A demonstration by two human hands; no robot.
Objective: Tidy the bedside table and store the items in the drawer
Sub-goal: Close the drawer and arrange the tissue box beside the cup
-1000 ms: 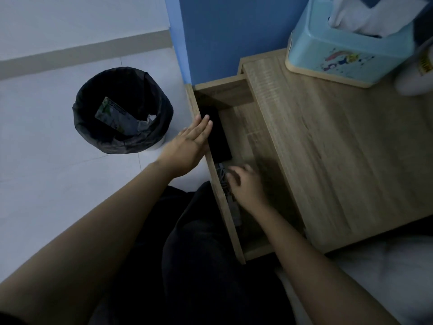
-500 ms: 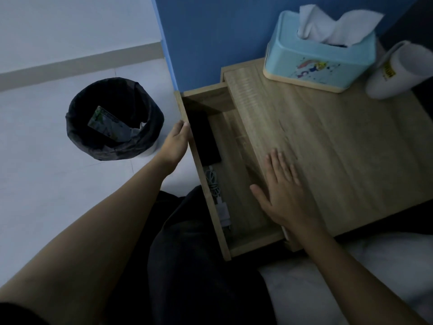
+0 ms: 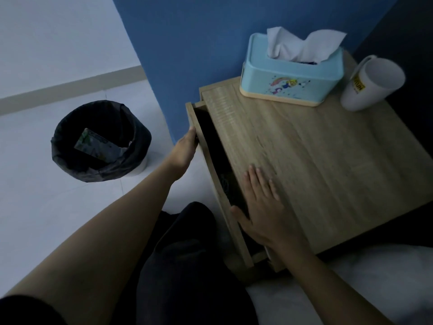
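Observation:
The wooden bedside table (image 3: 316, 165) stands against a blue wall. Its drawer (image 3: 218, 191) shows only a narrow dark gap, with a coiled cable (image 3: 225, 184) dimly visible inside. My left hand (image 3: 184, 150) presses flat against the outer face of the drawer front, fingers together. My right hand (image 3: 260, 207) lies palm down on the tabletop's near left edge, fingers spread, thumb over the gap. Neither hand holds anything.
A light blue tissue box (image 3: 293, 76) and a white cup (image 3: 372, 83) stand at the back of the tabletop. A black-lined waste bin (image 3: 100, 141) with a carton inside sits on the white floor to the left. White bedding (image 3: 351, 285) lies at the lower right.
The drawer has slid in from wide open to a narrow gap under my left hand's push. My right hand came out of the drawer and settled flat on the tabletop.

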